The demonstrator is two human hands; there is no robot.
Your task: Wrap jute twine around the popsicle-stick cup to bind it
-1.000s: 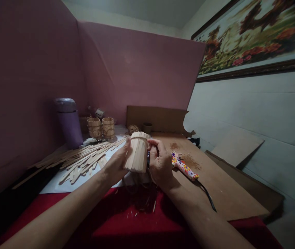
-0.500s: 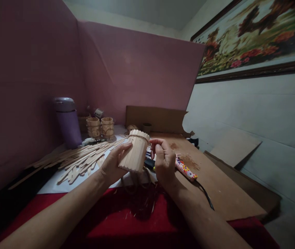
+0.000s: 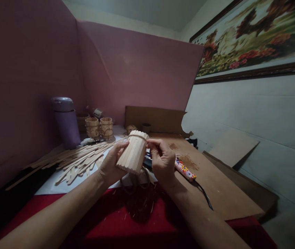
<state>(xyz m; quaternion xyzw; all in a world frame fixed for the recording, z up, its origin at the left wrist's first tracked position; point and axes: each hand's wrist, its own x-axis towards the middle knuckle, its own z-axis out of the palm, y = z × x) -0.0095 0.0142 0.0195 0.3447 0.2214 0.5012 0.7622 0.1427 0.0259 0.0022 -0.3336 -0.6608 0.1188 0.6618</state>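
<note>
A cup made of craft sticks (image 3: 133, 154) is tilted in my left hand (image 3: 111, 164), which has its thumb on the near side and its fingers behind. A strand of twine (image 3: 138, 136) circles the cup just under its scalloped rim. Beside the cup's right edge, my right hand (image 3: 161, 157) is closed in a pinch at the level of the twine, apparently on its end; the fingertips partly hide it. Below the cup hang dark brown loops (image 3: 130, 188), too dim to make out fully.
Loose craft sticks (image 3: 82, 160) fan across white paper (image 3: 51, 185) at left. Behind them stand a purple bottle (image 3: 66, 124) and two twine-trimmed stick cups (image 3: 106, 128). A dotted glue gun (image 3: 185, 169) with a black cord lies on the brown board (image 3: 222, 193). Red cloth (image 3: 105, 221) covers the front.
My right hand has turned slightly, its fingertips coming right up to the cup's edge by the twine. The cup and my left hand have shifted a little left.
</note>
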